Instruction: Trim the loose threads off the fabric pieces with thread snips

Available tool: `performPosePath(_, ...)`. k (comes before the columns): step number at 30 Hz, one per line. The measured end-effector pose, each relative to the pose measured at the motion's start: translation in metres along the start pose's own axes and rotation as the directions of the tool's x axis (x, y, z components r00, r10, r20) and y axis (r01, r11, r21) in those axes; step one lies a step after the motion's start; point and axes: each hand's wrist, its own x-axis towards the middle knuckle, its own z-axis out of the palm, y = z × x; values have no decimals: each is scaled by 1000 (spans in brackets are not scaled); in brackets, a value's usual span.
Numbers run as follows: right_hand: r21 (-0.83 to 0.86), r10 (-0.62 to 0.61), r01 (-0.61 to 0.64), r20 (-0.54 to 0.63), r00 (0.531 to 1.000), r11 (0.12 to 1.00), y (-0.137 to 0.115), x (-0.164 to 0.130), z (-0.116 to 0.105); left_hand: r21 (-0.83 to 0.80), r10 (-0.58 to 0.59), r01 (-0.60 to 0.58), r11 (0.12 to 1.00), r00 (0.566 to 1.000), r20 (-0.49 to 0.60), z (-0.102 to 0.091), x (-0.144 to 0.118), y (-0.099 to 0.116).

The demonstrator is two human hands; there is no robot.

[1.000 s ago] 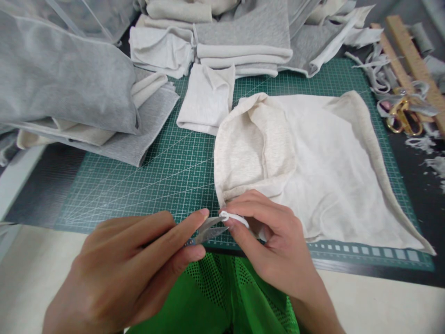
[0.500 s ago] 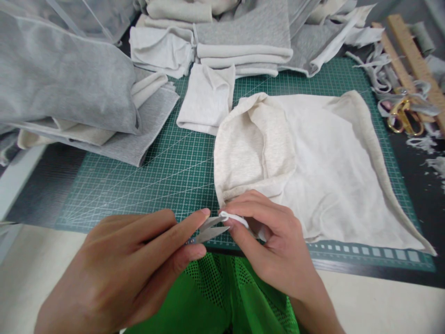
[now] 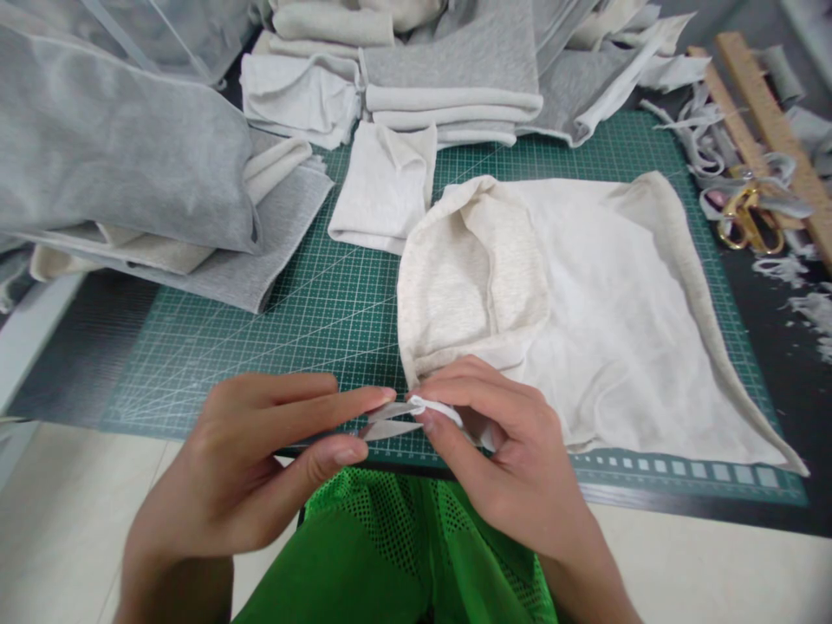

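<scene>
My left hand (image 3: 260,459) is closed around small thread snips (image 3: 390,429), whose two pointed blades are apart. Their handle is mostly hidden by the fingers. The upper blade's tip meets a white folded fabric edge (image 3: 437,407). Between thumb and fingers, my right hand (image 3: 507,442) pinches this edge, at the near left corner of a cream fabric piece (image 3: 617,321). That piece lies flat to the right, with its beige ribbed opening (image 3: 455,286) folded back on the left side.
A green cutting mat (image 3: 325,338) covers much of the dark table. Grey fabric (image 3: 130,156) is stacked at left, folded grey and white pieces (image 3: 448,78) at the back. A small white folded piece (image 3: 383,186) lies mid-mat. Gold-handled scissors (image 3: 747,221) and wooden rulers (image 3: 773,130) lie at right.
My left hand has shifted and turned, with its wrist now further right and the thumb drawn back slightly. The blades stay at the fabric edge. My right hand holds nearly the same position.
</scene>
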Motion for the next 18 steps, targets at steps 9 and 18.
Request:
performPosePath(9,5,9,-9,4,1000,1000,-2,0,0,25,-18,18,1000,1000,-6,-2,-3,0)
performPosePath(18,1,15,-15,5,1000,1000,-1,-1,0,135,-50,51,990,999,-13,-7,-10,9)
